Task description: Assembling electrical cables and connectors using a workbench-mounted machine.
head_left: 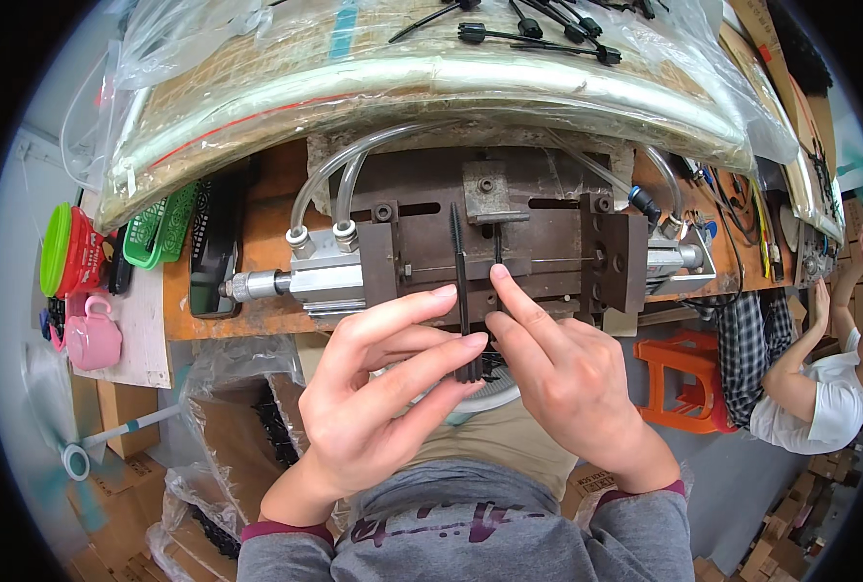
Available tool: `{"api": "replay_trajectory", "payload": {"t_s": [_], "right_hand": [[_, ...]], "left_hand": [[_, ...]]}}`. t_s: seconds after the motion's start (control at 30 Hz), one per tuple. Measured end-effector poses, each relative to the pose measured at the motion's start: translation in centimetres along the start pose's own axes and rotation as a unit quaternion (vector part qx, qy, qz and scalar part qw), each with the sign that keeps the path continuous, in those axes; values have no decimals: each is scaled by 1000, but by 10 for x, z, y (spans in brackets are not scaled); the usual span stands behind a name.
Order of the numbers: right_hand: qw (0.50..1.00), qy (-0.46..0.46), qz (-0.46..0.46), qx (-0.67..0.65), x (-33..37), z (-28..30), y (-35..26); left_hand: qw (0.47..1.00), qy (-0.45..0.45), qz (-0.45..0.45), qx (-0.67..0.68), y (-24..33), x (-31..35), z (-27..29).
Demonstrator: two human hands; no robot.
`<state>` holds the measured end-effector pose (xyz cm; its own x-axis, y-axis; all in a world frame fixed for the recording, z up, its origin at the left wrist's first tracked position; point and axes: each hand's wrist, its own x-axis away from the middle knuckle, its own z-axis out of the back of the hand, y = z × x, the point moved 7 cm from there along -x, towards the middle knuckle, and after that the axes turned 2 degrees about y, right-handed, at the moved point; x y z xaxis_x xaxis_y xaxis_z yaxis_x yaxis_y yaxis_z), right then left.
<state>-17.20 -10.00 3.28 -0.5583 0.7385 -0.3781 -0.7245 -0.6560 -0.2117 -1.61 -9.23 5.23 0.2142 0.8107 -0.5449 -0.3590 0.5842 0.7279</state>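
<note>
My left hand (378,378) pinches a slim black mascara wand (461,276) upright, its bristled tip pointing away from me. Several black ribbed ends show below those fingers. My right hand (572,373) has its index finger stretched along a second thin black wand (498,242), with the thumb bent beneath. That wand's far end meets a small metal block (494,186) on the dark metal fixture (407,184); its near end is mostly hidden by my fingers.
Silver air cylinders (326,285) with clear hoses flank the fixture. Several black wands (538,41) lie on a plastic-covered shelf beyond. Green baskets (160,231) and a pink cup (94,337) stand left. An orange stool (682,378) and another person (812,403) are at right.
</note>
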Motion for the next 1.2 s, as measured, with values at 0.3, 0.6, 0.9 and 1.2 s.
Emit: {"api": "replay_trajectory", "payload": {"t_s": [0.3, 0.6, 0.9, 1.2], "right_hand": [[995, 44, -21, -87, -37, 37, 17], [966, 85, -226, 94, -200, 89, 166], [968, -134, -205, 60, -256, 47, 197], [940, -185, -22, 287, -254, 36, 157]], "left_hand": [[1000, 8, -8, -4, 0, 0, -2], [980, -41, -49, -188, 1, 4, -44], [963, -69, -51, -255, -5, -1, -61], [962, -83, -44, -258, -9, -1, -62]]}}
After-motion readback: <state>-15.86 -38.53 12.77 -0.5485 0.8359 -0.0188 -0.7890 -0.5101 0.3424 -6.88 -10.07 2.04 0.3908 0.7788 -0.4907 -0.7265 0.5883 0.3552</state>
